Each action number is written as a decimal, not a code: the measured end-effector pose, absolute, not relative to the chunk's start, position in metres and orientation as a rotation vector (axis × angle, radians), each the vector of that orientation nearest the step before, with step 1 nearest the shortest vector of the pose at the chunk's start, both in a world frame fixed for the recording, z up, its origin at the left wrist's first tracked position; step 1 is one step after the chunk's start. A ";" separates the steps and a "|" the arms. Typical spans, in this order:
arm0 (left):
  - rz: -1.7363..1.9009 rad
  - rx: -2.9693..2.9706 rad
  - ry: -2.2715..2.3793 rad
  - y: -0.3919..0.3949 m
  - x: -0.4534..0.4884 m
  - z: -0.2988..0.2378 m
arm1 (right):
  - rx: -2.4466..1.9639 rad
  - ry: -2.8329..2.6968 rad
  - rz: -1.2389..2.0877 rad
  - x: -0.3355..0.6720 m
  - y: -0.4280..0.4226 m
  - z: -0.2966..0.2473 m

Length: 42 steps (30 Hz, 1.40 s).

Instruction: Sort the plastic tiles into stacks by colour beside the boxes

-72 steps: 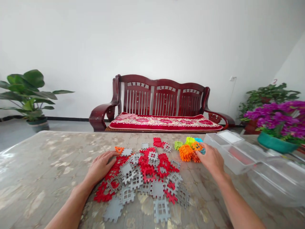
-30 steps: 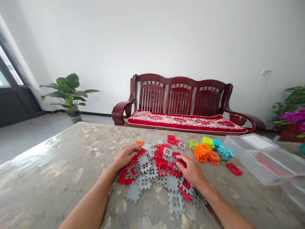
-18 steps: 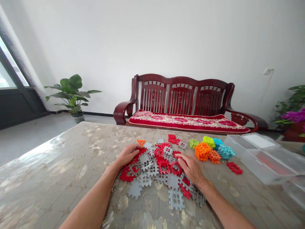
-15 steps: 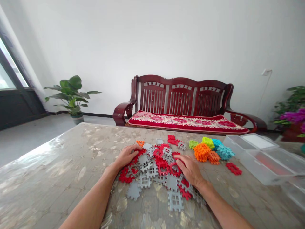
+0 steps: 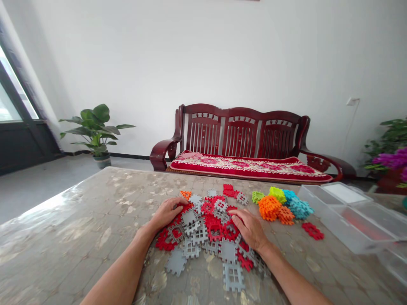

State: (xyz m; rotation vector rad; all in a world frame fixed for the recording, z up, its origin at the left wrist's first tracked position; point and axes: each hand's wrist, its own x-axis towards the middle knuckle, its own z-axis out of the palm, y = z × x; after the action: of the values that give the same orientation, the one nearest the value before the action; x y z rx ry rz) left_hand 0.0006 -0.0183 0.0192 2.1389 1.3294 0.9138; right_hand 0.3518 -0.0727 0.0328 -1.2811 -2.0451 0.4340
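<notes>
Left hand (image 5: 167, 213) lies flat, released, on the left edge of the tile pile (image 5: 208, 222) on the table (image 5: 79, 220); right hand (image 5: 249, 228) covers its right side — fingers (image 5: 235, 217) bent, a grasp I cannot tell.

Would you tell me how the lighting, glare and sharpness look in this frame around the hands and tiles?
Head view: soft daylight from the window at left, no hard shadows; a glare strip on the table at its left edge; left hand, right hand and the red and grey tiles are sharp; the clear boxes smear toward the right corner; wide-angle bending tilts the window frame.
</notes>
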 end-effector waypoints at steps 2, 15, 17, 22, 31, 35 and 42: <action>0.908 2.147 1.328 -0.019 0.001 0.020 | -1.282 -2.043 0.431 0.352 -0.072 0.033; 0.925 2.122 1.348 -0.021 0.003 0.022 | -1.297 -2.014 0.419 0.349 -0.073 0.034; 0.923 2.115 1.343 -0.021 0.003 0.022 | -1.295 -1.993 0.420 0.349 -0.072 0.033; 0.936 2.114 1.330 -0.020 0.002 0.021 | -1.300 -1.983 0.431 0.349 -0.071 0.032; 0.922 2.120 1.327 -0.021 0.002 0.022 | -1.285 -1.966 0.437 0.348 -0.070 0.031; 0.919 2.130 1.329 -0.020 0.001 0.021 | -1.283 -1.956 0.447 0.347 -0.070 0.031; 0.930 2.099 1.312 -0.022 0.002 0.022 | -1.275 -1.945 0.459 0.348 -0.069 0.029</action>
State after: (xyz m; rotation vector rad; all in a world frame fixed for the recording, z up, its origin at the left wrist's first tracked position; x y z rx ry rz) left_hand 0.0018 -0.0217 0.0217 2.0994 1.3119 0.9296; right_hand 0.3480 -0.0689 0.0286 -1.2755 -1.9449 0.4592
